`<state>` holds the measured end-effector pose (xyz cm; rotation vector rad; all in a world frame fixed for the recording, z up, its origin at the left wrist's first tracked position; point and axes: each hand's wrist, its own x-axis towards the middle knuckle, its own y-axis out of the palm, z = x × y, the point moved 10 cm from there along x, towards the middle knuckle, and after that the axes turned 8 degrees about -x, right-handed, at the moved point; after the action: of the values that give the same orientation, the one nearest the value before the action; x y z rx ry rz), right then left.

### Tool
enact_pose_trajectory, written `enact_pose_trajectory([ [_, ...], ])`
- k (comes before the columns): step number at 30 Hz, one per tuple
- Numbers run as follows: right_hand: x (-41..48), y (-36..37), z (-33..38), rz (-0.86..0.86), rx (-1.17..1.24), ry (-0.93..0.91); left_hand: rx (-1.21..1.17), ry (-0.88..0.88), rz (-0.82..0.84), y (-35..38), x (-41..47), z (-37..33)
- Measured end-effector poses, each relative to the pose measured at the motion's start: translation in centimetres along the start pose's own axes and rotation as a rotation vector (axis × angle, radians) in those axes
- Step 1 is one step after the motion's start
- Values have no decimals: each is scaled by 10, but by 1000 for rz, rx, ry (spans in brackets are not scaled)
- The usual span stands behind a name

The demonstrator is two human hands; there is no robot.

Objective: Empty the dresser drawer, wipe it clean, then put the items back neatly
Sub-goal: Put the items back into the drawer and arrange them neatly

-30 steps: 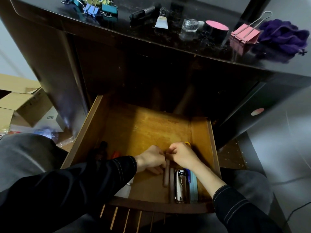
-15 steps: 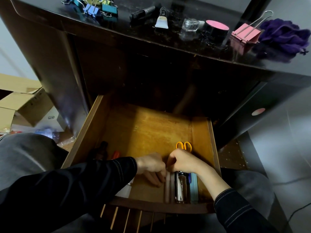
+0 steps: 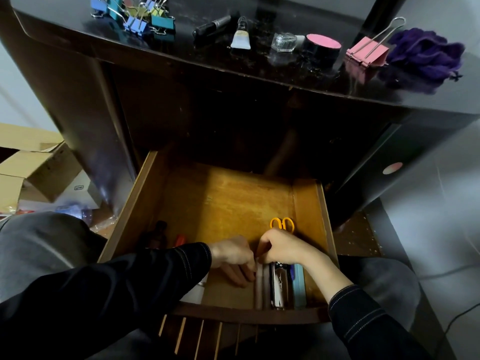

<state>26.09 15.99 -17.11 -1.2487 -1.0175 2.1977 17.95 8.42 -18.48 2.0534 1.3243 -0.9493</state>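
Observation:
The wooden drawer (image 3: pixel 233 201) is pulled open below the dark dresser top (image 3: pixel 272 66). At its front right lie two slim pinkish sticks (image 3: pixel 258 289), a silver harmonica (image 3: pixel 279 288) and a teal case (image 3: pixel 299 287), side by side. Orange scissors (image 3: pixel 282 223) lie behind them. My left hand (image 3: pixel 233 255) and my right hand (image 3: pixel 279 249) meet over the far ends of the sticks, fingers pinched on them. A dark bottle (image 3: pixel 155 236) and an orange item (image 3: pixel 180 240) sit at the front left, partly hidden by my left sleeve.
On the dresser top lie several coloured binder clips (image 3: pixel 137 14), a black tube (image 3: pixel 211 24), a small white tube (image 3: pixel 241 35), a glass jar (image 3: pixel 283 42), a pink-lidded tin (image 3: pixel 322 48), a pink binder clip (image 3: pixel 367 51) and a purple cloth (image 3: pixel 426 54). Cardboard boxes (image 3: pixel 33 167) stand on the floor at left.
Both hands slid toward the drawer's front along the sticks, uncovering the orange scissors behind them. The sticks now lie straighter beside the harmonica.

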Motion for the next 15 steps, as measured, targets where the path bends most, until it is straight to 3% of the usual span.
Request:
enact_pose_trajectory([
  [3, -8, -14, 1, -92, 16, 8, 16, 10, -30, -4, -5, -3],
  [6, -27, -42, 4, -301, -118, 55, 53, 92, -128, -18, -14, -15],
  [15, -144, -150, 68, -792, -222, -24, 114, 720, -400, -56, -110, -103],
])
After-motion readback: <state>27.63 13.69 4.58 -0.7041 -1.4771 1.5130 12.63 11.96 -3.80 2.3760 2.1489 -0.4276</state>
